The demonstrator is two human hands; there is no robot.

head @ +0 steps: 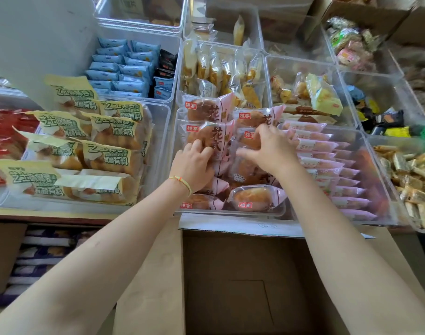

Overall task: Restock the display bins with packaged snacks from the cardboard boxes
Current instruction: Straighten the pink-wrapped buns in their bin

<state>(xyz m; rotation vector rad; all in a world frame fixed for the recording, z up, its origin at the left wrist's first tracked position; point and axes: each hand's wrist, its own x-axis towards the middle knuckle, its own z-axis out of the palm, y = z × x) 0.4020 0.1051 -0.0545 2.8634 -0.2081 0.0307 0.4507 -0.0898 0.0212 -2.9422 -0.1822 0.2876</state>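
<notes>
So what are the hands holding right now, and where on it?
Both hands are on pink bread packs in the clear bin. The left hand grips one pack by its near edge; the right hand lies over another.
</notes>
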